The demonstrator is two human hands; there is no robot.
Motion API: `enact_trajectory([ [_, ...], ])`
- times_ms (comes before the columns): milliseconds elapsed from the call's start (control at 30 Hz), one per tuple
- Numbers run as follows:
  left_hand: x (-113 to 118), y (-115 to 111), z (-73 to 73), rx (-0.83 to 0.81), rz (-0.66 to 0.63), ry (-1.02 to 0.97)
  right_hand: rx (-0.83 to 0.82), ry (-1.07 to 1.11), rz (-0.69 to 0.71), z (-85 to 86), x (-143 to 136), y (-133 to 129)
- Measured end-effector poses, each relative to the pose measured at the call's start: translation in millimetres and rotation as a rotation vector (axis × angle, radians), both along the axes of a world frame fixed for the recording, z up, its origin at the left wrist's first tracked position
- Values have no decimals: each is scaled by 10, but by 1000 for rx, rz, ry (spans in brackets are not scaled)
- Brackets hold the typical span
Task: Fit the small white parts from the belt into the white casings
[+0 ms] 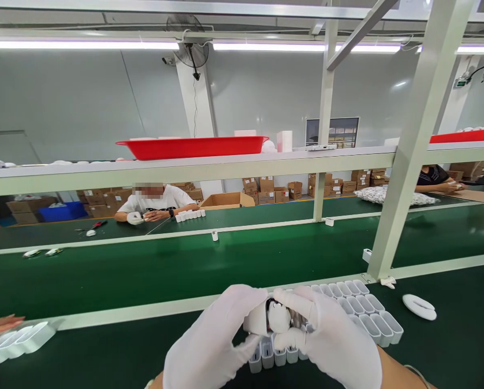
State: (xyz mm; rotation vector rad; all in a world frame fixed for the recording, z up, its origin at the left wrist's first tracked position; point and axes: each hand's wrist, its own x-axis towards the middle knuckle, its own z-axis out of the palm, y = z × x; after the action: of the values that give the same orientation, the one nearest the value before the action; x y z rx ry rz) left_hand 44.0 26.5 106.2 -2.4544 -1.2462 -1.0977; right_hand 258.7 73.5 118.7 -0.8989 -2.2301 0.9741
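My left hand (220,337), in a white glove, pinches a small white housing (257,320) from its left side. From the right, my right hand (333,335), also gloved, has its fingers closed round a rounded white part (279,317) that meets the housing. Dark detail shows between the two pieces, and its shape is too small to make out. Below and behind my hands stand rows of white oval cups (382,327) on the dark green bench. Some cups just under my hands (267,354) have dark slots inside. My hands hide part of these rows.
A pale post (404,146) rises at the right, near a white oval piece (419,307). Green belt (145,275) runs beyond the bench rail. Red tray (197,147) sits on the shelf above. More cups (19,343) and another person's hand are at far left; a person sits opposite.
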Motion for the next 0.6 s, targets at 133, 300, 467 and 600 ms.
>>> enact_trajectory([
  [133, 46, -23, 38, -9, 14, -18, 25, 23, 26, 63, -33, -14],
  [300, 64, -41, 6, 4, -17, -95, -9, 2, 6, -9, -105, 41],
  [467, 11, -7, -138, -92, -12, -161, -348, 224, 119, -182, -81, 187],
  [600, 9, 37, -263, -163, -82, -150, -521, 285, 389, -212, -61, 229],
])
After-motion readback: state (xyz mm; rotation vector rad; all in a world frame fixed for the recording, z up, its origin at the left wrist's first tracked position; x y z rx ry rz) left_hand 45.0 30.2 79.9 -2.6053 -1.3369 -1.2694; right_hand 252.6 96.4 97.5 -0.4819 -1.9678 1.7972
